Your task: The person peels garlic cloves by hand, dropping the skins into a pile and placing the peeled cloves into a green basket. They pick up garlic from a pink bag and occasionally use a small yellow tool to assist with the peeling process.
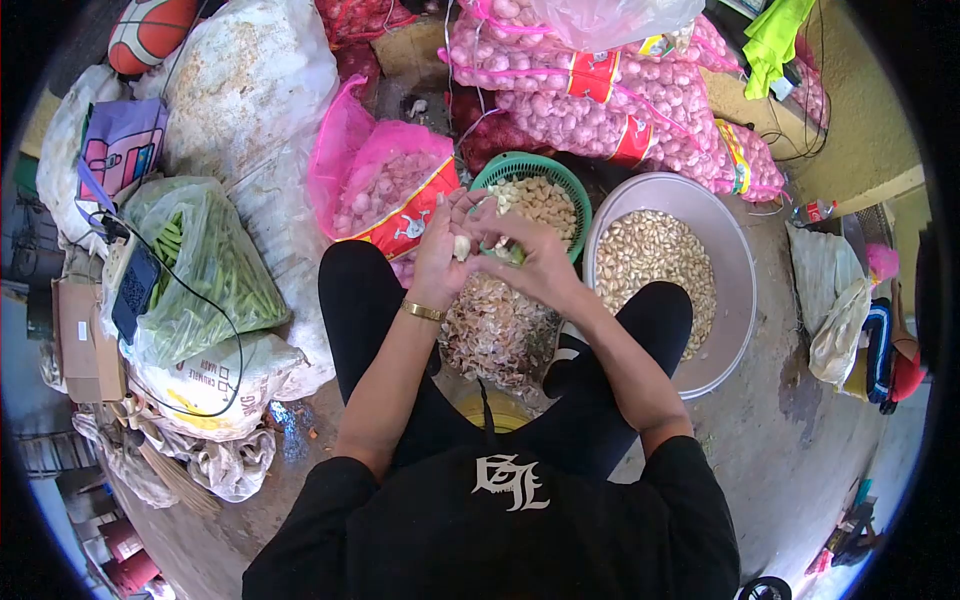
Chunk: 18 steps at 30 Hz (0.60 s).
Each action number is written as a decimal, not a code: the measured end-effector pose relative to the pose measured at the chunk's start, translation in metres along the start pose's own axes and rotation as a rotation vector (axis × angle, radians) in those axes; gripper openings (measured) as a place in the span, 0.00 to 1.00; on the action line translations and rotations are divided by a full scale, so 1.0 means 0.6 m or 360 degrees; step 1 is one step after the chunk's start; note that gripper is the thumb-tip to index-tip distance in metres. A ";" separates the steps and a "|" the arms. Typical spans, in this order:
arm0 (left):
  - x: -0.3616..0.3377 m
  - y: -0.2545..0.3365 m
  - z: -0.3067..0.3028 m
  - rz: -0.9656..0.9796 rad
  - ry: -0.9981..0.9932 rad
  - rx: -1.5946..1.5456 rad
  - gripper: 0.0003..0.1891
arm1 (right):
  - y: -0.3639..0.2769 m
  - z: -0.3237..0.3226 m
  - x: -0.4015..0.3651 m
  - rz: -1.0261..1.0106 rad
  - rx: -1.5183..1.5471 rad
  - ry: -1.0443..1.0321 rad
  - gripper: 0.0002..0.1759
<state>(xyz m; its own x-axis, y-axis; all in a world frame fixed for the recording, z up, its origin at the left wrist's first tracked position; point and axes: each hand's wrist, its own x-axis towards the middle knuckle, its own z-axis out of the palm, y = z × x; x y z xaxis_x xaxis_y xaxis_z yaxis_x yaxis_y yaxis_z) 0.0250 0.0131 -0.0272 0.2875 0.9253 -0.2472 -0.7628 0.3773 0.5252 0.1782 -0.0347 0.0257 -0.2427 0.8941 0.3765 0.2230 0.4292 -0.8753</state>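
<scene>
My left hand (440,255) is raised between my knees, palm turned inward, with a pale garlic clove (461,248) held against it. Close beside it is my right hand (535,262), its fingers bent together around something small and greenish that I cannot make out. Just beyond both hands stands a green basket (582,200) holding peeled cloves. Below them lies a heap of papery garlic skins (495,335). To the right, a wide pale basin (735,290) holds many garlic cloves (655,255).
An opened pink mesh sack (385,185) of garlic stands ahead on the left. Full garlic sacks (610,110) are stacked at the back. A clear bag of green pods (215,270), with a phone (136,290) by it, rests on a white sack (230,385) at left.
</scene>
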 end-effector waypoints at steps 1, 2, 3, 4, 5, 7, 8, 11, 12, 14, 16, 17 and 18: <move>-0.002 -0.004 0.002 -0.0001 0.0000 0.0000 0.25 | 0.003 0.011 -0.003 -0.0050 -0.0096 0.0002 0.16; -0.004 -0.006 0.004 -0.0030 -0.0069 -0.0005 0.24 | 0.009 0.018 -0.005 -0.0102 -0.0189 0.0003 0.14; -0.006 -0.006 0.005 -0.0059 -0.0139 -0.0010 0.24 | 0.022 0.019 -0.006 -0.0104 -0.0188 0.0004 0.14; -0.007 -0.004 0.005 -0.0056 -0.0141 -0.0010 0.24 | 0.036 0.016 -0.001 -0.0095 -0.0245 0.0000 0.14; -0.007 0.000 0.005 -0.0088 -0.0337 -0.0071 0.24 | 0.049 0.012 0.001 -0.0086 -0.0304 -0.0004 0.14; -0.014 0.002 0.016 -0.0125 -0.0536 -0.0131 0.24 | 0.051 0.009 0.007 0.0042 -0.0059 0.0091 0.13; -0.020 -0.001 0.021 -0.0085 -0.0454 0.0048 0.22 | 0.052 0.007 0.009 0.0173 0.0190 0.0184 0.12; -0.028 -0.008 0.024 0.0048 -0.0313 0.0450 0.18 | 0.055 -0.010 0.008 0.0349 0.0035 0.0277 0.12; -0.030 -0.007 0.027 0.0140 -0.0260 0.0679 0.18 | 0.054 -0.010 0.008 0.0319 0.0013 0.0284 0.13; -0.038 -0.003 0.032 0.0090 -0.0171 0.0671 0.16 | 0.049 -0.010 0.009 0.0349 0.0027 0.0275 0.13; -0.040 0.003 0.034 0.0037 -0.0082 0.0664 0.14 | 0.046 -0.010 0.011 0.0381 0.0043 0.0268 0.12; -0.039 0.007 0.031 0.0066 -0.0126 0.0774 0.13 | 0.047 -0.012 0.012 0.0356 -0.0039 0.0275 0.13; -0.039 0.011 0.028 0.0096 -0.0170 0.0882 0.13 | 0.048 -0.014 0.014 0.0332 -0.0122 0.0279 0.13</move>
<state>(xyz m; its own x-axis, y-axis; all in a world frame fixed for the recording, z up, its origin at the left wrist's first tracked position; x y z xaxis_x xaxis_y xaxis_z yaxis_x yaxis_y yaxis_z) 0.0233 -0.0053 -0.0041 0.3318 0.9336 -0.1351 -0.3700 0.2606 0.8918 0.1905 -0.0141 0.0062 -0.0182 0.9698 0.2432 0.3235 0.2359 -0.9163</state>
